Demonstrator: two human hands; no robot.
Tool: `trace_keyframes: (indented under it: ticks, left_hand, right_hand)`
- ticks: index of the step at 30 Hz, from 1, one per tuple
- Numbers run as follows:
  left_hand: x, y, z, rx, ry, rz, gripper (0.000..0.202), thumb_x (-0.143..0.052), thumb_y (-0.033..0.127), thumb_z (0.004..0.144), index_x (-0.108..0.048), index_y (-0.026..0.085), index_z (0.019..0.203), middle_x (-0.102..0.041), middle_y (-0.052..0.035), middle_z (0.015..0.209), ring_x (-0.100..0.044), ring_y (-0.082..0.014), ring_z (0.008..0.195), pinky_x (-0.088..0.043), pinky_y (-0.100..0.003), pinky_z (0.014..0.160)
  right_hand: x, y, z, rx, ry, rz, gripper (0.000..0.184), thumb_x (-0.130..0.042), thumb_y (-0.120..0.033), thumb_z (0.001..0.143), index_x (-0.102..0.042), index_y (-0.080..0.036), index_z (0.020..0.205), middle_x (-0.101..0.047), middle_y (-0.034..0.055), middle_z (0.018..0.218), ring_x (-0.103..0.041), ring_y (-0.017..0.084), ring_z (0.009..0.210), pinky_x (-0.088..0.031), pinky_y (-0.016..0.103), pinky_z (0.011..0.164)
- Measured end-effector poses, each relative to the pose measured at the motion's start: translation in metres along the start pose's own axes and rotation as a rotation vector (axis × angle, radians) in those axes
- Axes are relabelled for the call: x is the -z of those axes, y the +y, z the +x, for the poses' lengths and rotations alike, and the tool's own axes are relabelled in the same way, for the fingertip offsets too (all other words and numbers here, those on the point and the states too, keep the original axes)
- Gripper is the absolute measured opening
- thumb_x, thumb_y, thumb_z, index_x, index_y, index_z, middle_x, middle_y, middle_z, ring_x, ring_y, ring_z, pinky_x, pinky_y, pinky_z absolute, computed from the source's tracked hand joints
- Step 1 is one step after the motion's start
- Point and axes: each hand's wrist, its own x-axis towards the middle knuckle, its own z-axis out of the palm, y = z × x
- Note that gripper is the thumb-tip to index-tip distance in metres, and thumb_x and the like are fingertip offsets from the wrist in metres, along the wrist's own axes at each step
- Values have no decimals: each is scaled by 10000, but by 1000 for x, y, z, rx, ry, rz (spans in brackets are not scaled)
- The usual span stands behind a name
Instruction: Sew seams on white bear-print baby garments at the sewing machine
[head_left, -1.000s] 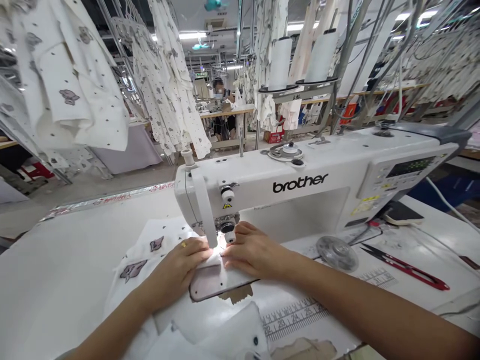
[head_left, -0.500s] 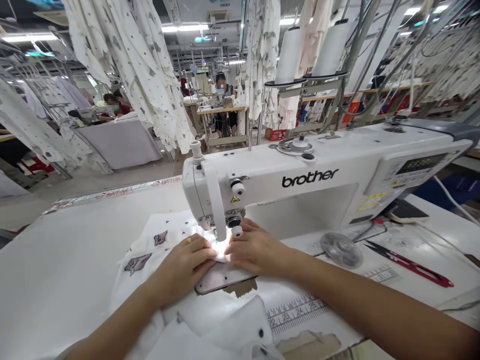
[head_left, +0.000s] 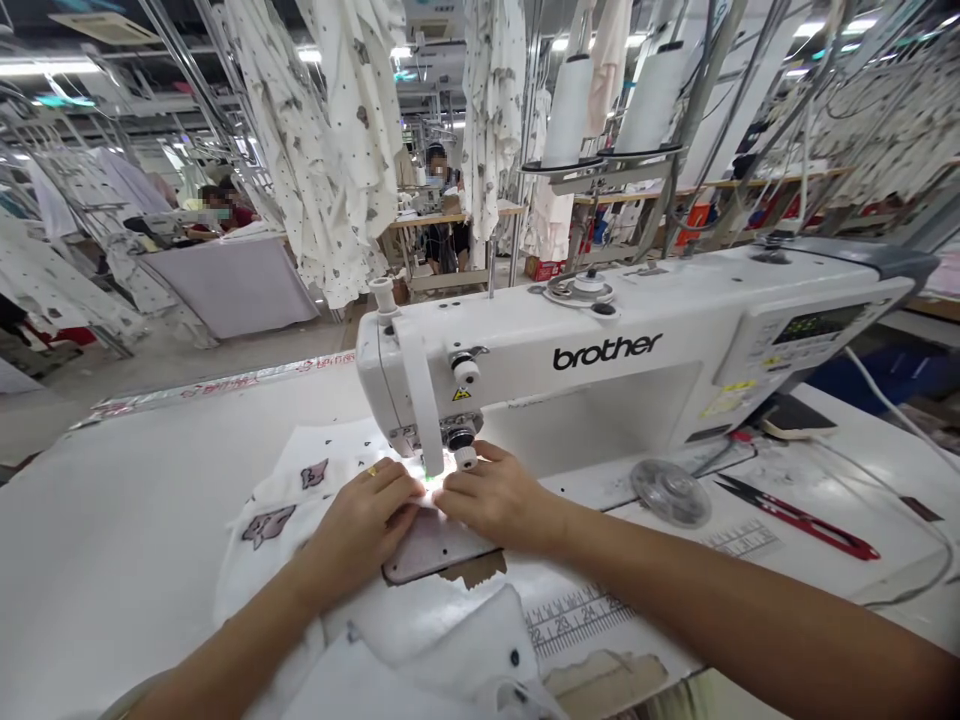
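Pressing down from both sides, the left hand [head_left: 360, 525] and the right hand [head_left: 499, 500] meet on the white printed cloth [head_left: 300, 480], just in front of the needle [head_left: 433, 472] of the sewing machine [head_left: 600, 350]. On each hand the fingers lie close together and bent, with the tips flat on the cloth rather than closed round it. The cloth lies across the metal plate [head_left: 424, 555] under the machine head, and the rest of it spreads towards the person and to the left.

The fingertips sit very near the needle, so I judge the main risk to be a prick if a tip slides forward. Uneven pressure from the two hands could also let the cloth skew or bunch there.

The white table [head_left: 112, 520] is worn at its near edge, where a printed ruler strip [head_left: 577, 625] runs. Right of the hands lie a clear round disc [head_left: 670, 492] and red thread snips [head_left: 795, 517]. Behind the machine stand two thread cones [head_left: 566, 110]. Farther off, printed garments [head_left: 330, 150] hang in rows under strip lights, and other people [head_left: 439, 170] sit at distant tables.
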Motion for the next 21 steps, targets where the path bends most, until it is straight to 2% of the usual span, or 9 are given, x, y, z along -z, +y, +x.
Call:
trace_keyframes:
  ticks: [3,6,9,13,18,21]
  left_hand:
    - [2,-1,0,-125,-9,66,228,-441,62,938,-607,205,879,-631,-18,793,-556,-152,708,-478,-294,678]
    - [7,-1,-3,-222,-106,32,258,-426,58,959,-638,202,988,-678,-39,941,-607,-160,848,-510,-318,800]
    - [15,-1,-7,-227,-227,-34,334,-400,52,966,-613,203,1173,-677,-59,1154,-613,-174,1077,-514,-320,941]
    - [17,-6,-15,-212,-310,-4,435,-368,44,954,-578,217,1293,-650,-42,1281,-573,-182,1229,-499,-324,1040]
    - [7,-17,-20,-145,-315,43,499,-354,33,946,-539,239,1361,-570,-31,1400,-538,-187,1289,-485,-351,1076]
    - [0,-25,-19,-62,-260,57,527,-387,26,921,-541,263,1366,-556,-34,1415,-567,-201,1260,-517,-371,1041]
  right_hand:
    - [7,-1,0,153,-49,-62,191,-491,-69,948,-614,-152,828,-597,2,739,-479,140,656,-341,342,781]
    - [14,-1,-2,243,-149,-46,175,-490,-91,950,-629,-127,850,-597,27,770,-503,170,702,-351,378,826]
    - [22,1,-5,182,-259,56,152,-489,-139,975,-631,-112,1023,-617,45,829,-523,199,826,-339,390,914]
    - [30,5,-8,96,-345,188,239,-528,-305,983,-598,-147,1148,-638,56,934,-517,225,960,-265,432,1050]
    - [29,3,-7,-51,-378,212,204,-496,-252,994,-594,-185,1159,-639,47,1023,-507,210,1062,-126,457,1164]
    - [26,3,-6,-157,-421,191,271,-517,-386,999,-593,-191,1172,-628,68,1112,-487,227,1117,-113,487,1178]
